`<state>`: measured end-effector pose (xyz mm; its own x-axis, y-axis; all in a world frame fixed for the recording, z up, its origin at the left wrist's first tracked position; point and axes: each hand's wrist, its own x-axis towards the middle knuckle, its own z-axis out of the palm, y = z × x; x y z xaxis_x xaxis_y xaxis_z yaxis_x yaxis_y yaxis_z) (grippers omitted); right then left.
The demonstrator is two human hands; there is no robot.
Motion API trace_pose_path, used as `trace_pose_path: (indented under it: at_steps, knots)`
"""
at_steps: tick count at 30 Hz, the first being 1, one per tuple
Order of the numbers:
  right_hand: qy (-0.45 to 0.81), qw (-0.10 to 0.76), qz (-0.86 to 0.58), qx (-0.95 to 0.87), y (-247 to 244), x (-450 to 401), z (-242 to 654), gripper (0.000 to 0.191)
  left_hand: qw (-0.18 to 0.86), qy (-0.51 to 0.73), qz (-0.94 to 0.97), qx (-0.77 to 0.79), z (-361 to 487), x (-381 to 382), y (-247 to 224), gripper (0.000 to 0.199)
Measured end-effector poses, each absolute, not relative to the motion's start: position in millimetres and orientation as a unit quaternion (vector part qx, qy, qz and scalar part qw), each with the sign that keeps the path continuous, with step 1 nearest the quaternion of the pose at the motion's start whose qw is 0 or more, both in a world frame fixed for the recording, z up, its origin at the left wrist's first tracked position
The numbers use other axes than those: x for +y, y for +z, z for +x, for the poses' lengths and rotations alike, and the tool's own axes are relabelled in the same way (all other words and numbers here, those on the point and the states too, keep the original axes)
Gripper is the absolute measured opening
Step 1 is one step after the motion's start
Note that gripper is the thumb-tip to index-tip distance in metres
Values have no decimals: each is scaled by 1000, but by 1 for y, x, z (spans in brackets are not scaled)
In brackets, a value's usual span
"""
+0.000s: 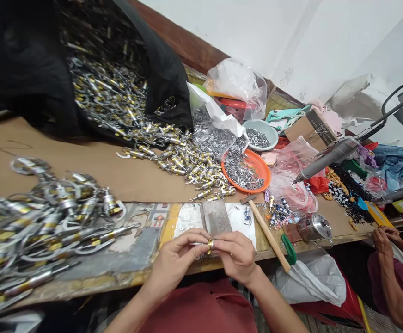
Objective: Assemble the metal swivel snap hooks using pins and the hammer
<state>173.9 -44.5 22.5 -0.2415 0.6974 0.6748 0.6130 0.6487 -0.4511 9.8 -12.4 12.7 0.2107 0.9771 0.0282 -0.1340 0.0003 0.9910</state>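
At the near edge of the tabletop point(125, 180), both hands meet over a small metal part. Left hand point(174, 261) and right hand point(236, 256) have their fingertips pressed toward each other, together pinching a small silver piece with a brass-coloured ring point(210, 244) between thumbs and forefingers, just above the table's front edge. Right behind the hands a grey metal block point(217, 217) stands on a white sheet point(191, 221), and a wooden-handled hammer point(269, 236) lies slanted just to the right of it, its handle end reaching past the table edge. Farther left a heap of finished silver-and-brass clasps point(45, 217) covers the near corner, blurred by closeness. Beyond, more of the same clasps point(174, 157) spill out of a black bag point(31, 69) onto brown cardboard. An orange bowl point(263, 172) holds small silver parts, with a pale bowl point(270, 131) of similar parts behind it and a torn clear plastic bag point(215, 125) of them beside. A handheld rotary tool point(329, 157) rests on its cord at the right, above a small steel pot point(314, 227). Another person's hands point(387, 238) rest at the far right edge. No brand, label or writing is readable anywhere; print on a cardboard box point(312, 127) is too small to make out.
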Motion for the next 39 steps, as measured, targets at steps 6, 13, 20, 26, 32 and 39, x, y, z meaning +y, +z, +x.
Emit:
trace_pose_path:
  at_steps: [6,13,20,26,32,39]
  knots:
    - [79,305,-493,-811,34,-15,213,22,592,464,479,452,5,-9,10,17]
    - [4,43,-672,-739,11,34,227,23,562,457,499,475,8,-9,12,21]
    - [38,76,-670,-737,10,39,218,23,460,479,600,446,8,-18,22,15]
    - [118,252,-622,-732,52,9,207,15,450,513,634,365,10,-22,20,23]
    - [257,473,-431,-724,74,-29,166,12,400,528,670,335,8,-21,18,47]
    - [317,507,-415,-686,67,-28,164,8,362,517,695,346,2,-20,24,49]
